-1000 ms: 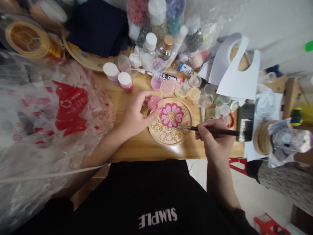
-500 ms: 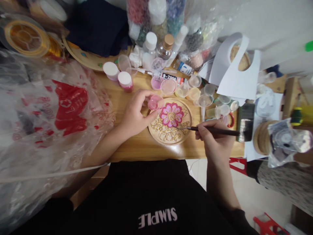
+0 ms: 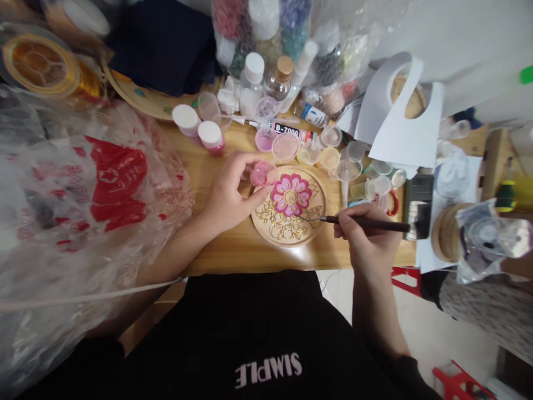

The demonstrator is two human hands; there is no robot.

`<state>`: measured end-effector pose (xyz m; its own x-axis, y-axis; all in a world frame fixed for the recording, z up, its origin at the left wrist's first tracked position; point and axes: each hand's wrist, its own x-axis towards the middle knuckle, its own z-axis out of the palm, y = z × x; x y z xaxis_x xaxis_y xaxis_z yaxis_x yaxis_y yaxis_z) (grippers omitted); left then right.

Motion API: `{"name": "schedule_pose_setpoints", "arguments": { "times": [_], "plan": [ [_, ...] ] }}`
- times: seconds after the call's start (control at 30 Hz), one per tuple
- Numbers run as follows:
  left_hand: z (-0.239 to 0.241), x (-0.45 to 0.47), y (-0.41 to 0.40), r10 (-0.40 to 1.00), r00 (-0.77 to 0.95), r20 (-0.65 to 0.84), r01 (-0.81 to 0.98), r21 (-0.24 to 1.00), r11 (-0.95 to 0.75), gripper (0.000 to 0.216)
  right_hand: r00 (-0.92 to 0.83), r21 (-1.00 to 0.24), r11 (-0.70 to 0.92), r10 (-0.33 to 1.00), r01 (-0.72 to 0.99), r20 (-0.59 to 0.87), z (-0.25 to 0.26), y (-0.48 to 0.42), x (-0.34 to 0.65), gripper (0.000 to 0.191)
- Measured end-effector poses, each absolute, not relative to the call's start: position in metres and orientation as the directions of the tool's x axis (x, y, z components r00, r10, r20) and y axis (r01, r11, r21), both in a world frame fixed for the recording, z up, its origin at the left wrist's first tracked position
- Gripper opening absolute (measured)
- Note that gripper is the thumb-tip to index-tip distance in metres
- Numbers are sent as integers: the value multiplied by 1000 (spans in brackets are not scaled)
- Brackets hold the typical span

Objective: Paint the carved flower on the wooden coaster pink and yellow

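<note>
A round wooden plaque (image 3: 310, 238) lies near the table's front edge, bearing a pink flower (image 3: 291, 194) outlined in darker pink above curling gold wire scrolls (image 3: 287, 225). My left hand (image 3: 233, 191) is closed on a small clear cup of pink stuff (image 3: 262, 174), held over the plaque's upper left rim. In my right hand (image 3: 366, 230) is a dark-handled tool (image 3: 375, 223) with a thin metal tip, gripped like a pen. Its tip reaches the flower's lower edge; whether it touches cannot be told.
Behind the plaque stand several small cups (image 3: 286, 146), a B-7000 glue tube (image 3: 289, 131), white-capped jars (image 3: 211, 137) and bottles (image 3: 252, 78). Crumpled plastic bags (image 3: 120, 183) fill the left side. A dark box (image 3: 418, 208) and wooden discs (image 3: 447, 233) sit at the right.
The view has shifted very slightly. Both hands, the cup and the tool stay almost where they were, the tool's tip still at the flower's lower edge.
</note>
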<state>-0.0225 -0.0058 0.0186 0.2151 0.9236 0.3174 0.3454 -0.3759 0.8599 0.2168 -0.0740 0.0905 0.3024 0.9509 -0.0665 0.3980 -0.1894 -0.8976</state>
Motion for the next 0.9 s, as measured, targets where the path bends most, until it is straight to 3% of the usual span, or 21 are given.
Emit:
{"name": "schedule_pose_setpoints", "arguments": {
  "times": [0.9],
  "plan": [
    [19,-23,-6,918,211,337,375,839,-394,36,322,-917,-167,946,362,-46,89,-75,219,10]
  ]
}}
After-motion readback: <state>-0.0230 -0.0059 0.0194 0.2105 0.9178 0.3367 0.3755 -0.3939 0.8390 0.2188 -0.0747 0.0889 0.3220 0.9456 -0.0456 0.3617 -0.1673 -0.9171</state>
